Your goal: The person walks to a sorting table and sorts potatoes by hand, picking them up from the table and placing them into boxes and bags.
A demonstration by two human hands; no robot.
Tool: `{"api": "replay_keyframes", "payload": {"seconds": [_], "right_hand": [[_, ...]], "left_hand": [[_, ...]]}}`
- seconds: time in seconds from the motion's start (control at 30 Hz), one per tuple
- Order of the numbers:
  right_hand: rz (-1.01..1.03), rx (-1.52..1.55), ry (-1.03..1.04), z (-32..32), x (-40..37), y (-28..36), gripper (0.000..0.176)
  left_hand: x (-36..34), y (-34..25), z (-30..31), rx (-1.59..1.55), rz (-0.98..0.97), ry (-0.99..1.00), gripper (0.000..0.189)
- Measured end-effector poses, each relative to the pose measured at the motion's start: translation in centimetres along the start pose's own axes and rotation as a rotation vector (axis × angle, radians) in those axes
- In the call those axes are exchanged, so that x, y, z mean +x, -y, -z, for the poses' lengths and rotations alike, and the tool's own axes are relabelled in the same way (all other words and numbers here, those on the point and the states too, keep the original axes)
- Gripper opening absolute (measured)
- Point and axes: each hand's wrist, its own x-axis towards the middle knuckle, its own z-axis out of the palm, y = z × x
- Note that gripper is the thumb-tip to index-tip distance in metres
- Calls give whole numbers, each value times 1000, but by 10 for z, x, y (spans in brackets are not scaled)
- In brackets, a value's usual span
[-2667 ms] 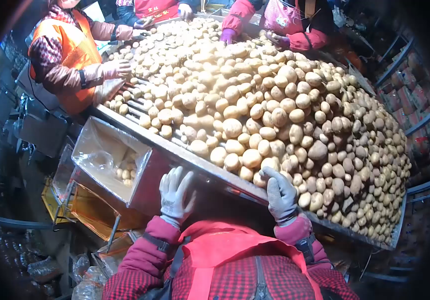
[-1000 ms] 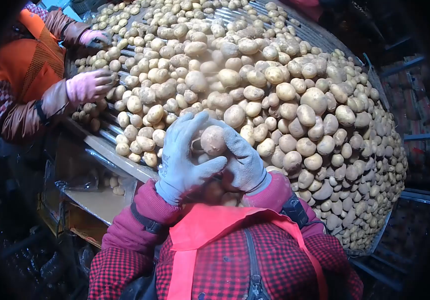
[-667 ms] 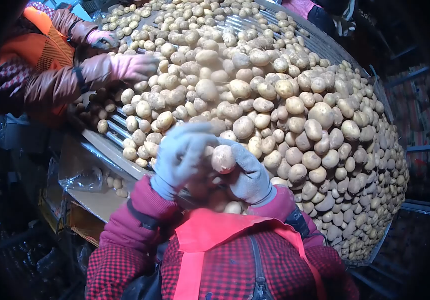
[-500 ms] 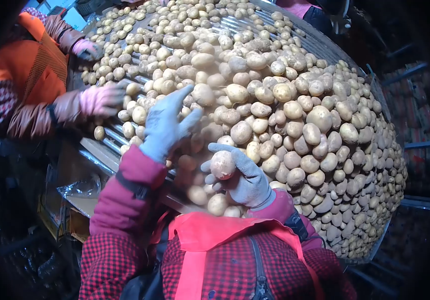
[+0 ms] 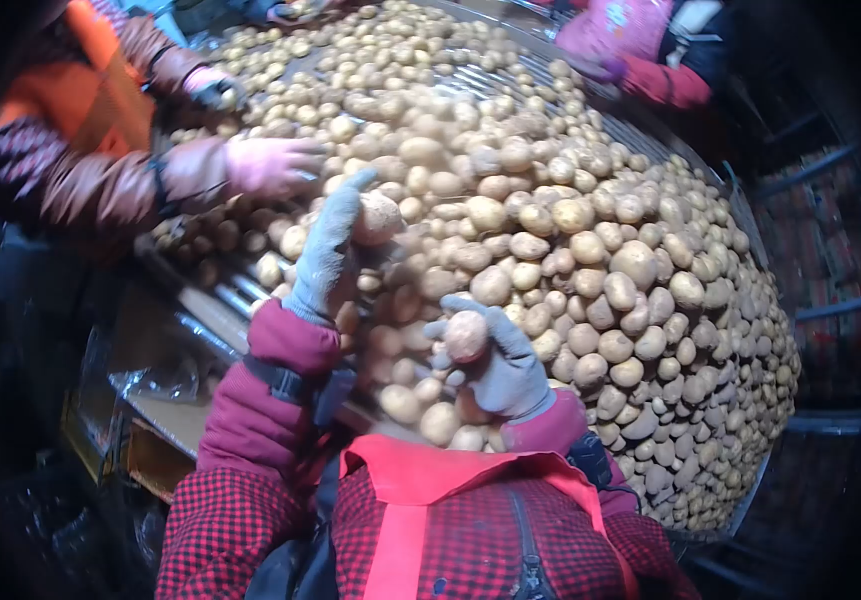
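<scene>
Gloved in grey-blue, my left hand (image 5: 328, 245) is curled round a potato (image 5: 378, 219) above the metal rollers (image 5: 240, 283). My right hand (image 5: 500, 365), in a matching glove, holds a round, pale potato (image 5: 466, 336) between thumb and fingers, close to my chest. Beneath and between both hands lie more potatoes (image 5: 400, 403), some blurred. A large heap of potatoes (image 5: 635, 265) spreads beyond my right hand.
A co-worker's pink-gloved hand (image 5: 275, 166) reaches over the potatoes at left, their other hand (image 5: 212, 88) farther back. Another person's sleeve (image 5: 660, 82) is at the top right. A cardboard box (image 5: 165, 420) stands at lower left.
My left hand, open before, now has a potato in its grip. My right hand still holds its potato. The co-worker's pink glove has shifted right, and more of the person at top right shows.
</scene>
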Motion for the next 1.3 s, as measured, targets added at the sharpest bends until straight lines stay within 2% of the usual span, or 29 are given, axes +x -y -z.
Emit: {"api": "replay_keyframes", "payload": {"seconds": [0.03, 0.1, 0.13, 0.17, 0.23, 0.27, 0.3, 0.33, 0.4, 0.5, 0.57, 0.6, 0.7, 0.73, 0.77, 0.8, 0.83, 0.87, 0.9, 0.97, 1.03, 1.07, 1.13, 1.2, 1.3], "right_hand": [[0, 4, 14, 3, 2, -2, 58], [13, -64, -11, 10, 3, -4, 59], [2, -33, -37, 0, 3, -3, 60], [-12, -3, -68, -8, 2, -3, 61], [79, -242, -20, 10, 4, -9, 58], [43, -81, 46, 22, 5, -7, 56], [7, 82, 108, 24, 8, -8, 55], [88, -96, -50, 7, 6, -10, 64], [112, -98, 34, 10, 7, -14, 69], [134, -84, 64, 13, 7, -16, 57], [121, -93, 120, 11, 7, -13, 43], [88, -47, 42, 4, 6, -12, 45], [264, -384, 28, 7, 6, -18, 45], [119, -114, 16, 2, 5, -15, 45], [235, -388, 3, 1, 5, -19, 48], [353, -663, -13, 3, 6, -26, 51], [323, -613, -22, 6, 8, -25, 50], [294, -563, -33, 8, 10, -24, 50], [87, -348, 8, -14, 7, -21, 56], [-6, -360, -92, -48, 3, -40, 60], [-129, -431, -85, -63, 6, -60, 61], [-172, -482, -80, -76, 5, -70, 59], [-117, -643, 41, -105, -3, -95, 44], [-307, -357, 86, -94, 9, -107, 41], [-376, -386, 152, -97, 14, -112, 41]], "left_hand": [[-16, 0, 2, -190, -6, -7, 55], [-43, 7, 11, -290, -42, -225, 57], [-65, 1, 20, -330, 67, -252, 54], [-79, -2, 22, -320, 82, -346, 52], [-105, 1, 40, -382, 3, -246, 51], [-115, 2, 42, -296, 21, -474, 52], [-127, 5, 49, -292, 1, -493, 53], [-139, 2, 53, -314, -5, -503, 54], [-159, 4, 65, -335, -18, -567, 55], [-192, 3, 86, -330, 53, -583, 47], [-213, 4, 90, -178, -31, -584, 44], [-222, 4, 92, -101, -70, -578, 43], [-240, 5, 96, -217, -201, -452, 60], [-246, 4, 94, -175, -237, -441, 48], [-252, 3, 93, -134, -273, -431, 49], [-255, 0, 93, -234, -267, -415, 51], [-256, -2, 90, -334, -259, -396, 54], [-258, 2, 87, -188, -336, -389, 51], [-256, 3, 86, -142, -317, -380, 46], [-251, 8, 85, -52, -280, -361, 49], [-246, 3, 77, -246, -81, -384, 41], [-244, 1, 74, -338, 21, -396, 37], [-241, 9, 69, -312, 43, -423, 41], [-240, 14, 67, -339, 47, -404, 42], [-241, 17, 68, -382, -21, -380, 45]]}}
